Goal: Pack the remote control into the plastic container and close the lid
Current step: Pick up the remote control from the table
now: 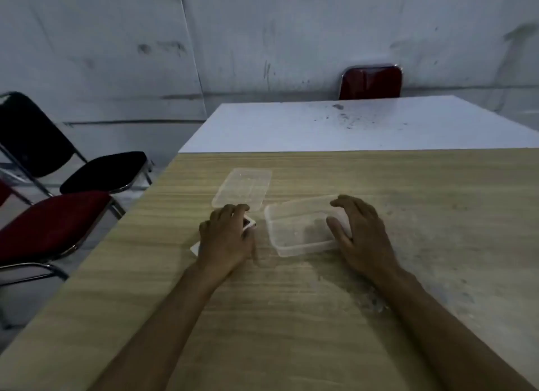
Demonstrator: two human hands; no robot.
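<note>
Two bare hands rest on a wooden table. The left hand lies on top of the remote control, with its fingers curled over it. Only a white corner with a dark face peeks out by the fingertips, and another white end shows at 8 o'clock from the hand. The remote looks flat on the table, but I cannot tell if the hand is squeezing it or only covering it.

The plastic container sits open just at 3 o'clock from the left hand, close to it but not touching. It is clear and has nothing in it. The right hand is spread wide against the container's right side, with the fingers over the far right corner and the thumb on the near right rim. It holds the box still with an open hand, not a closed one.

The lid lies flat on the table at 11 o'clock from the container. Its near edge sits just past the left hand's fingertips.

The table's left edge runs slanting, close to the left hand at 9 o'clock. Past that edge stand a red chair and a black chair. At 3 o'clock from the right hand the tabletop is wide and bare, with lots of room. At 12 o'clock a white table touches the wooden one, with another red chair behind it.
</note>
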